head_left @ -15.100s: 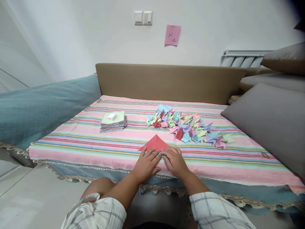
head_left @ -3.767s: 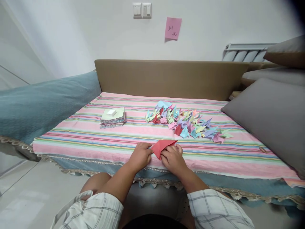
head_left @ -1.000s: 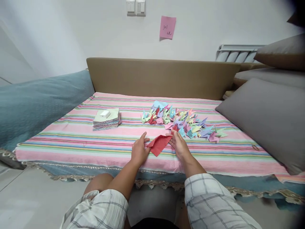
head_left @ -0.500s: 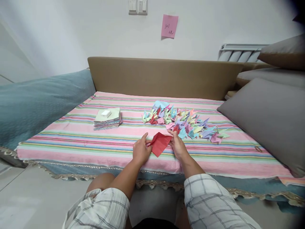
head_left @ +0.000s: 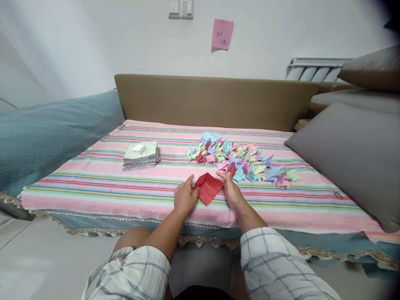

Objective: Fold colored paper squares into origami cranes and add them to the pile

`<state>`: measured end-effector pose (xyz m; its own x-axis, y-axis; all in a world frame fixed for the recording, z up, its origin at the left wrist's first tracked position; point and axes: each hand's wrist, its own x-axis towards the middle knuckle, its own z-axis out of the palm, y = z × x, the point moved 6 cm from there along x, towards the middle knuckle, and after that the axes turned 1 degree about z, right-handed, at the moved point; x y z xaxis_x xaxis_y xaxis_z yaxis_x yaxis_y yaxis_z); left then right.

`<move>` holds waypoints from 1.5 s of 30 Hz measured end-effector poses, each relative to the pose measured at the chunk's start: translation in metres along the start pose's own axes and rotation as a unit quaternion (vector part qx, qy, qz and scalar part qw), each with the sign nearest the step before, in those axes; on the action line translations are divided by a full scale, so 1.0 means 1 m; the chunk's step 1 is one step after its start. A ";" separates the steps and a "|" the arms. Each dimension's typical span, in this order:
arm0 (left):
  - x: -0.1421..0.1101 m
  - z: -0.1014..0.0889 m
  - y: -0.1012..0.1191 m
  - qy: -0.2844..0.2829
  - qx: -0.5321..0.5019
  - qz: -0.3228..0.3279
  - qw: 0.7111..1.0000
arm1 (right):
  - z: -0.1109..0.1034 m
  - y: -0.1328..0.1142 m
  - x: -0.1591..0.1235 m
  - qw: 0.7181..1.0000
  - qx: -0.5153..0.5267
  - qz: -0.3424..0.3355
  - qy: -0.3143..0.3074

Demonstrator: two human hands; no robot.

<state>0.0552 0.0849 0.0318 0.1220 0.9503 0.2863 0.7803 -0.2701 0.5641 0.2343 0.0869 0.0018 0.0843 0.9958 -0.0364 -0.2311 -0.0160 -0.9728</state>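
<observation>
A red sheet of origami paper [head_left: 208, 191], partly folded into a diamond with creases showing, is held just above the striped cloth. My left hand [head_left: 186, 195] pinches its left corner between thumb and fingers. At the opposite corner my right hand [head_left: 231, 191] grips the paper, its index finger stretched out toward the folded cranes. Right behind the paper lies a spread of many-coloured paper cranes [head_left: 240, 162], a red one close to my right fingertips.
A stack of coloured paper [head_left: 141, 160] with a small white block [head_left: 138, 148] on top sits to the left. Grey cushions [head_left: 353, 158] pile up on the right. A brown backrest [head_left: 215, 102] closes off the rear, and a blue-covered armrest [head_left: 62, 129] the left side.
The top of the red paper has settled slightly, so its inner creases show more. My right hand has shifted a little to the left; my left hand stays about where it was.
</observation>
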 end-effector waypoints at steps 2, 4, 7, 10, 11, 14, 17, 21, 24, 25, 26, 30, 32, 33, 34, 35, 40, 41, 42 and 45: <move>0.000 0.000 0.000 0.000 0.002 0.000 1.000 | 0.002 0.001 -0.001 1.000 -0.006 0.005 -0.019; 0.000 0.001 -0.001 -0.001 0.005 -0.001 1.000 | 0.004 0.000 -0.003 0.999 -0.018 0.004 -0.034; 0.000 0.001 0.000 -0.002 0.008 0.004 1.000 | 0.005 -0.002 -0.006 0.998 -0.045 -0.011 -0.038; 0.000 0.002 0.000 -0.004 0.011 0.009 1.000 | 0.007 -0.005 -0.008 0.996 -0.072 -0.021 -0.047; -0.001 0.002 0.000 -0.006 0.012 0.009 1.000 | 0.008 -0.005 -0.008 0.995 -0.081 -0.023 -0.050; -0.001 0.001 0.001 -0.011 0.018 0.011 1.000 | 0.011 -0.008 -0.009 0.994 -0.097 -0.023 -0.050; -0.001 0.001 0.002 -0.012 0.024 0.017 1.000 | 0.014 -0.008 -0.008 0.994 -0.087 -0.009 -0.069; -0.001 0.001 0.002 -0.010 0.025 0.022 0.999 | 0.017 -0.008 -0.009 0.992 -0.090 -0.006 -0.093; -0.001 0.003 0.000 -0.003 0.029 0.023 0.999 | 0.014 -0.006 -0.009 0.989 -0.124 -0.013 -0.083; -0.001 0.003 0.000 -0.002 0.030 0.024 0.999 | 0.014 -0.006 -0.009 0.987 -0.135 -0.017 -0.082; -0.001 0.003 0.000 -0.001 0.029 0.026 0.999 | 0.014 -0.007 -0.010 0.986 -0.144 -0.022 -0.082; -0.002 0.002 0.003 -0.004 0.024 0.032 0.999 | 0.017 -0.009 -0.012 0.982 -0.164 -0.039 -0.087; -0.003 0.001 0.004 -0.007 0.024 0.034 0.999 | 0.018 -0.011 -0.012 0.979 -0.181 -0.046 -0.084; -0.004 0.001 0.005 -0.009 0.025 0.035 0.999 | 0.018 -0.011 -0.012 0.977 -0.191 -0.049 -0.083; -0.004 0.000 0.006 -0.011 0.027 0.037 0.999 | 0.017 -0.012 -0.013 0.975 -0.201 -0.051 -0.080; -0.005 0.000 0.006 -0.013 0.028 0.042 0.999 | 0.017 -0.013 -0.013 0.973 -0.213 -0.053 -0.077; -0.007 0.000 0.011 -0.027 0.028 0.081 0.996 | 0.014 -0.019 -0.016 0.959 -0.271 -0.071 -0.052; -0.007 0.000 0.012 -0.028 0.028 0.086 0.996 | 0.013 -0.021 -0.017 0.956 -0.280 -0.077 -0.047; -0.007 -0.001 0.013 -0.029 0.028 0.089 0.995 | 0.013 -0.022 -0.017 0.954 -0.287 -0.079 -0.043; -0.007 -0.001 0.015 -0.038 0.027 0.090 0.995 | 0.010 -0.020 -0.018 0.957 -0.281 -0.064 -0.038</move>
<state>0.0648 0.0740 0.0390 0.3061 0.8971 0.3187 0.7730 -0.4296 0.4667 0.2277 0.0700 0.0242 0.0008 0.9961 0.0882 0.3364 0.0828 -0.9381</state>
